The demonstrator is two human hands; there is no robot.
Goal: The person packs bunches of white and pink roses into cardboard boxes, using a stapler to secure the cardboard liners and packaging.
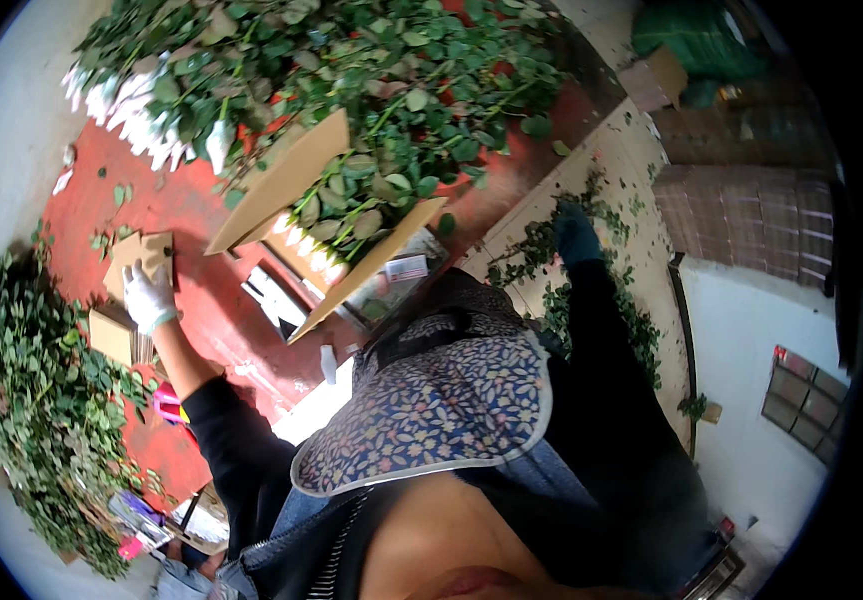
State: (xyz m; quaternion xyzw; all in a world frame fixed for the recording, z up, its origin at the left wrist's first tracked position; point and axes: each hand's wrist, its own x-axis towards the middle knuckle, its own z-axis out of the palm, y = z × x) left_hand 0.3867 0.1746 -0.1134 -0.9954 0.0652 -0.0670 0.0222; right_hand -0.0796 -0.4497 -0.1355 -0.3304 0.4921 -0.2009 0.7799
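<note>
Cardboard sheets (144, 248) lie on the red tabletop (219, 300), left of the cardboard-wrapped roses (308, 247). Left hand (149, 296), white-gloved, rests spread across them; best practice: separate sheets by the edge, keeping corners square. Right hand (576, 235), dark-gloved, is outstretched; grip cannot be determined.

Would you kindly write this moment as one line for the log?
left hand: spread over cardboard pieces | right hand: seen against floor, grip unclear | flowers: between cardboard sheets
</note>
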